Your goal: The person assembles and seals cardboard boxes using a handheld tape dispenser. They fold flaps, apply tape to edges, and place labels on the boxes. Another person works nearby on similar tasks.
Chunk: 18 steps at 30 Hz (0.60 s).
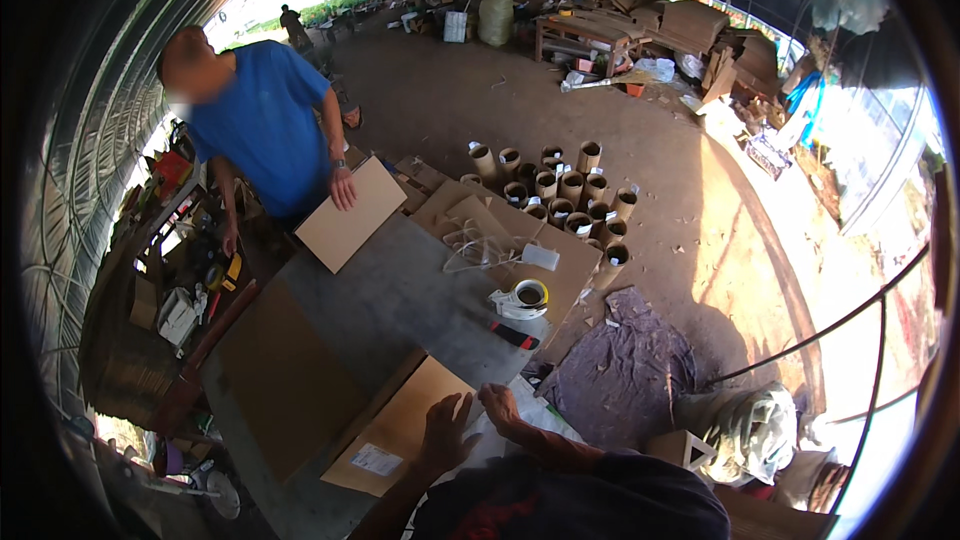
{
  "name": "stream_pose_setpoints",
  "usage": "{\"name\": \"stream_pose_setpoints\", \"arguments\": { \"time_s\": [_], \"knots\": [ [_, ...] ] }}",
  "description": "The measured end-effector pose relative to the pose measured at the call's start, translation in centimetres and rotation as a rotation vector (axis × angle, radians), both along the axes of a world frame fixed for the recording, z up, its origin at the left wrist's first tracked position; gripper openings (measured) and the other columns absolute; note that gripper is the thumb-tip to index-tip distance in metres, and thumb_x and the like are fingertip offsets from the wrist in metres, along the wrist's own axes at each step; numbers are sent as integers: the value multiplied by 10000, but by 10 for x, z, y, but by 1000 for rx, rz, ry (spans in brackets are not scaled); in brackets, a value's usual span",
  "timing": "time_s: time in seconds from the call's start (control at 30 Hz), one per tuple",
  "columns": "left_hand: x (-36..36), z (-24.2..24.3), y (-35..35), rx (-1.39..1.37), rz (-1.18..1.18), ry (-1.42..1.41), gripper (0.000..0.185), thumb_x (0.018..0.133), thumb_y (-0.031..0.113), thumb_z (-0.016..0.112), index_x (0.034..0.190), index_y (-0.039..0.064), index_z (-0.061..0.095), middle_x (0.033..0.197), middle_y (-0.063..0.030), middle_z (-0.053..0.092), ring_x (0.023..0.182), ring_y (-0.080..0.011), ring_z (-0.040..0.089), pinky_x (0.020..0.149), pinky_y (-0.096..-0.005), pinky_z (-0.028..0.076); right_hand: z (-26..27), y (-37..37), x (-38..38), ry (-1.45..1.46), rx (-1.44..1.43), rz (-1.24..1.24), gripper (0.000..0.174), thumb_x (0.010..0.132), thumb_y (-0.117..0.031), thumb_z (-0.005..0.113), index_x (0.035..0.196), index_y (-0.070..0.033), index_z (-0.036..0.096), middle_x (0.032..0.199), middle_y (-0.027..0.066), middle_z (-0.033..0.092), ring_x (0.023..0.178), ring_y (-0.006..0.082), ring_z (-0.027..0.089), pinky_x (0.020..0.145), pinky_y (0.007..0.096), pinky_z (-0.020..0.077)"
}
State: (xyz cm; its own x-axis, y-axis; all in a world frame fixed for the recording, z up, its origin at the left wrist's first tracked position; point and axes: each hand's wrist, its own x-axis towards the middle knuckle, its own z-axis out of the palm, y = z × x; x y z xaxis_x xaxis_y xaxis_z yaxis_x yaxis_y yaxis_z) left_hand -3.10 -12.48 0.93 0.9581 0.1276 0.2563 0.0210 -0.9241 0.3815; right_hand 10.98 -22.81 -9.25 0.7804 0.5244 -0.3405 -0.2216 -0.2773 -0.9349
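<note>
Before me a cardboard box (pixel 409 420) lies on the grey tabletop (pixel 405 300), with a printed white label (pixel 376 459) on its upper face. My left hand (pixel 448 431) is at the right end of this box, fingers spread; whether it touches the cardboard is hard to tell. Close beside it, just past the box corner, my right hand (pixel 501 409) has its fingers bent, and the palm side is hidden. A tape dispenser with a roll of tape (pixel 529 294) sits at the table's right side. Near it lies a red and black utility knife (pixel 514 334).
Across the table a person in a blue shirt (pixel 274 120) rests one hand on a flat cardboard box (pixel 352 214). Brown cardboard (pixel 289 375) covers the table's left part. Several upright cardboard tubes (pixel 571 186) stand on the floor beyond, near a dark crumpled sheet (pixel 622 360).
</note>
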Motion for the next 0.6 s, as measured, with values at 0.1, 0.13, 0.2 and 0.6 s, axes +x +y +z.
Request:
{"name": "stream_pose_setpoints", "arguments": {
  "time_s": [0.1, 0.13, 0.2, 0.6],
  "knots": [
    [19, 11, 30, 10, 183, -26, 803, 923, 292, 724, 1562, -17, 349, 1507, -284, 407, 1394, -447, 400, 1152, -563, 324, 0, -31, 52, -385, 6, -85, 446, 1063, -333, 424, 862, 19, 607, 755, 226, 611, 729, 357, 621, 701, 465, 477],
    [26, 12, 42, -21, 273, -18, 781, 936, 280, 715, 1564, -13, 355, 1528, -292, 387, 1410, -457, 384, 1166, -564, 315, -4, -41, 70, -539, -31, -89, 424, 1061, -322, 437, 862, 20, 589, 820, 230, 638, 759, 392, 627, 697, 486, 476],
    [38, 10, 69, -75, 360, 9, 715, 962, 264, 694, 1547, -10, 389, 1535, -303, 397, 1411, -468, 398, 1176, -551, 327, -16, -76, 93, -422, -236, -154, 335, 1018, -301, 485, 911, -50, 680, 875, 219, 701, 868, 441, 677, 797, 521, 512],
    [69, 3, 101, -247, 356, 209, 392, 1021, 233, 584, 1328, -9, 612, 1177, -293, 680, 1122, -462, 651, 949, -464, 523, -69, -97, 157, -615, -375, 98, 295, 748, -111, 674, 1031, -44, 723, 1152, 193, 686, 1117, 407, 638, 912, 483, 542]
  ]
}}
